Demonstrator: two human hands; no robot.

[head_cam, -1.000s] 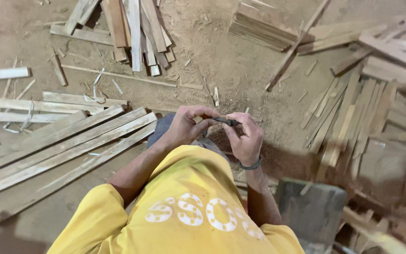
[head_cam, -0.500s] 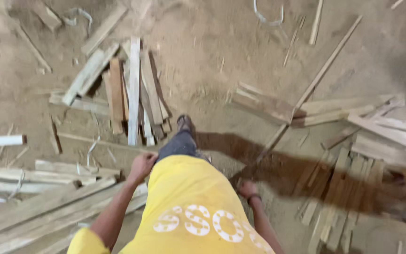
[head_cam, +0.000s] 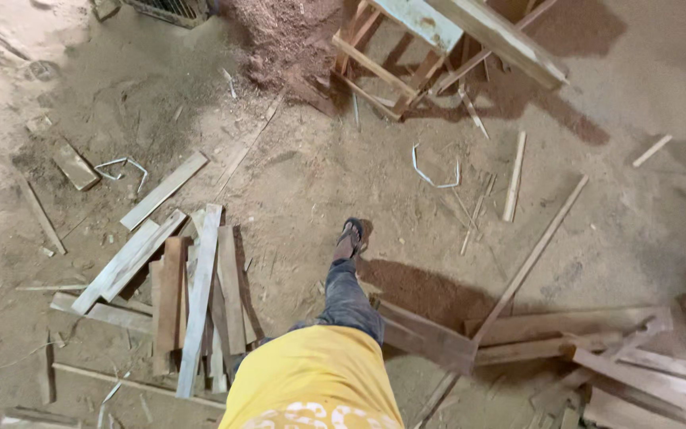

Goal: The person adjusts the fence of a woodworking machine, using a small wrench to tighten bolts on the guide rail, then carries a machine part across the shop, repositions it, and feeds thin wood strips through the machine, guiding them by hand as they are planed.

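Neither of my hands shows in the head view now. At the bottom edge I see my yellow shirt (head_cam: pixel 311 381), and one leg in dark jeans (head_cam: pixel 347 298) stretches forward with a sandalled foot (head_cam: pixel 351 234) on the sandy ground. A pile of short wooden planks (head_cam: pixel 196 298) lies just left of the leg. To its right, longer boards (head_cam: pixel 565 326) lie crossed, one thin strip (head_cam: pixel 529 262) running diagonally up from them.
A wooden frame stand (head_cam: pixel 438 48) rises at the top centre beside a sawdust heap (head_cam: pixel 279 32). A bent plastic strap (head_cam: pixel 434 171) and loose sticks (head_cam: pixel 514 175) lie ahead. More offcuts (head_cam: pixel 77 167) and a second strap (head_cam: pixel 121 167) lie scattered at left.
My hands, together in front of me a second ago and then at my sides, have left the view. The view has tilted forward and I have stepped ahead past the plank pile.
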